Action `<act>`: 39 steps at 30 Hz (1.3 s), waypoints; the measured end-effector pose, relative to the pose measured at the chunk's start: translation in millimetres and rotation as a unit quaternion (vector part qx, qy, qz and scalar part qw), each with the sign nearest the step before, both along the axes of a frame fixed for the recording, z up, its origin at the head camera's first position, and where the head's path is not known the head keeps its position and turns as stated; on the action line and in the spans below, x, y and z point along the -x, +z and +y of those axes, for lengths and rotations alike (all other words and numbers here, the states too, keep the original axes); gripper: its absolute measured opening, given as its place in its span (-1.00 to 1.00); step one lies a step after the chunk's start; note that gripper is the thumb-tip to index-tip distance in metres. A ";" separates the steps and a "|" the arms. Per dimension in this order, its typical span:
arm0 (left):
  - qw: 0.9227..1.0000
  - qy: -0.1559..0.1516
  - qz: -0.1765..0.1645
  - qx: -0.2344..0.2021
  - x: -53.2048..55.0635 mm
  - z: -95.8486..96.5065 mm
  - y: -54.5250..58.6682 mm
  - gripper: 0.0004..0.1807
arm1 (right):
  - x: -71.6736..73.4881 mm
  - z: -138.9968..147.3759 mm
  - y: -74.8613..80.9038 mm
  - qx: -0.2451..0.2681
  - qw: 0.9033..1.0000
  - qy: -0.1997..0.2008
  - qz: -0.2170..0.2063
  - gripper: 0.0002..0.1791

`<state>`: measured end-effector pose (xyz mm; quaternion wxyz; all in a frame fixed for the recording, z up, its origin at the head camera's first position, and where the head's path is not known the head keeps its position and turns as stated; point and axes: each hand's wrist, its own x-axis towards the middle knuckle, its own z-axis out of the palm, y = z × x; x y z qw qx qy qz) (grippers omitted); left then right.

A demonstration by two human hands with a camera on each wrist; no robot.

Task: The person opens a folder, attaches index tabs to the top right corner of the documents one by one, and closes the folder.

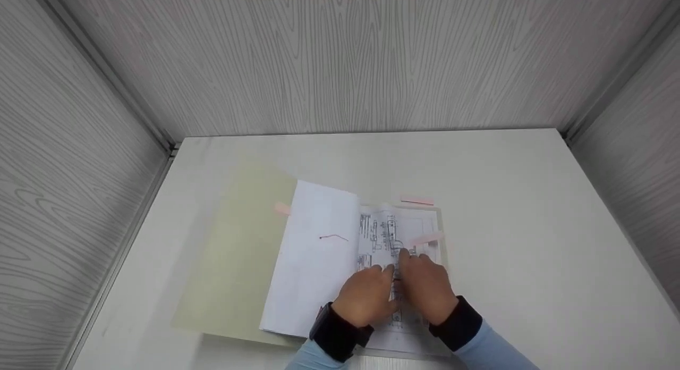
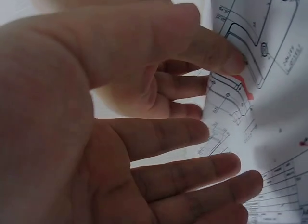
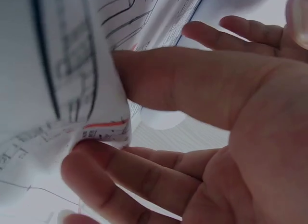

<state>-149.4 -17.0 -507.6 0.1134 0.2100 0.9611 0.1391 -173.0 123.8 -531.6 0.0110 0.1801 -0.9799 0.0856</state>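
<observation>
A folder [image 1: 234,263] lies open, its yellow-green cover spread to the left. Over the cover lies a blank white page [image 1: 319,263] with a thin red mark. To its right is a sheet with line drawings [image 1: 377,221]. My right hand [image 1: 425,287] pinches the edge of the drawing sheet [image 3: 108,103] between thumb and fingers; the paper bends there beside a red strip. My left hand [image 1: 366,295] is next to it, over the same sheet; in the left wrist view its fingers [image 2: 192,176] reach toward the paper, fairly straight and spread.
Pink tabs stick out along the papers: one at the upper edge [image 1: 417,200], one on the right side [image 1: 427,238], another by the cover [image 1: 282,208]. The white table [image 1: 531,242] is bordered by grey wood-grain panels [image 1: 340,61] at the back and both sides.
</observation>
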 end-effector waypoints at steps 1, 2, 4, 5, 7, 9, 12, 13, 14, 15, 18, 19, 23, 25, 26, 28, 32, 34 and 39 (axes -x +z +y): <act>1.000 0.000 -0.004 -0.003 0.5 0.2 -1.7 -0.26 | 0.4 0.0 0.1 0.003 1.000 0.004 0.003 -0.64; 1.000 0.000 -0.007 -0.005 0.9 0.5 -3.4 -0.22 | 0.9 0.3 0.2 0.008 1.000 0.006 0.004 -0.63; 1.000 -0.003 -0.009 -0.010 1.5 0.9 -6.5 -0.16 | 2.0 1.5 1.1 0.024 1.000 0.011 -0.001 -0.62; 1.000 -0.004 -0.009 -0.012 1.8 1.1 -7.6 -0.13 | 2.5 2.5 1.9 0.038 0.999 0.013 -0.009 -0.62; 1.000 -0.007 -0.007 -0.020 2.4 1.5 -9.1 -0.08 | 4.1 5.0 4.1 0.070 0.997 0.022 -0.033 -0.61; 0.999 -0.010 -0.010 -0.029 2.7 1.2 -9.7 -0.03 | 5.5 8.4 7.3 0.105 0.992 0.032 -0.066 -0.58; 0.999 -0.010 -0.018 -0.050 2.6 -0.2 -8.3 0.02 | 7.5 14.7 14.1 0.143 0.981 0.043 -0.124 -0.50; 0.998 -0.009 -0.022 -0.058 2.5 -0.9 -8.0 0.03 | 8.1 17.0 16.2 0.153 0.977 0.043 -0.142 -0.46; 0.998 -0.009 -0.026 -0.065 2.6 -1.6 -7.8 0.04 | 8.7 19.3 17.8 0.161 0.974 0.042 -0.156 -0.42; 0.997 -0.009 -0.029 -0.066 2.7 -1.9 -7.6 0.04 | 9.3 21.6 19.5 0.167 0.970 0.043 -0.169 -0.38; 0.997 -0.007 -0.034 -0.065 3.6 -2.1 -7.5 -0.02 | 12.9 27.1 22.9 0.194 0.960 0.055 -0.195 -0.36; 0.997 -0.006 -0.036 -0.062 3.9 -1.9 -7.5 -0.04 | 14.3 28.7 23.7 0.199 0.957 0.057 -0.201 -0.37; 0.998 0.000 -0.036 -0.055 4.3 -1.6 -7.0 -0.11 | 19.9 36.3 30.0 0.206 0.955 0.042 -0.209 -0.55; 0.998 0.003 -0.037 -0.058 3.9 -1.8 -6.1 -0.11 | 22.8 41.7 33.4 0.197 0.959 0.018 -0.203 -0.72; 0.998 0.005 -0.038 -0.060 3.4 -1.9 -5.5 -0.11 | 24.0 44.9 35.0 0.192 0.961 0.006 -0.200 -0.79; 0.997 0.009 -0.041 -0.063 2.6 -1.8 -3.8 -0.09 | 26.6 50.7 36.6 0.181 0.962 -0.014 -0.203 -0.87; 0.997 0.018 -0.042 -0.064 0.5 -1.8 1.1 -0.06 | 31.3 60.3 35.2 0.162 0.959 0.009 -0.234 -0.76; 0.997 0.021 -0.039 -0.063 -0.5 -2.1 3.5 -0.04 | 33.8 63.9 33.1 0.165 0.953 0.040 -0.250 -0.75; 0.998 0.019 -0.012 -0.059 -2.8 -4.6 10.5 -0.07 | 40.4 73.8 31.6 0.200 0.943 0.096 -0.247 -0.80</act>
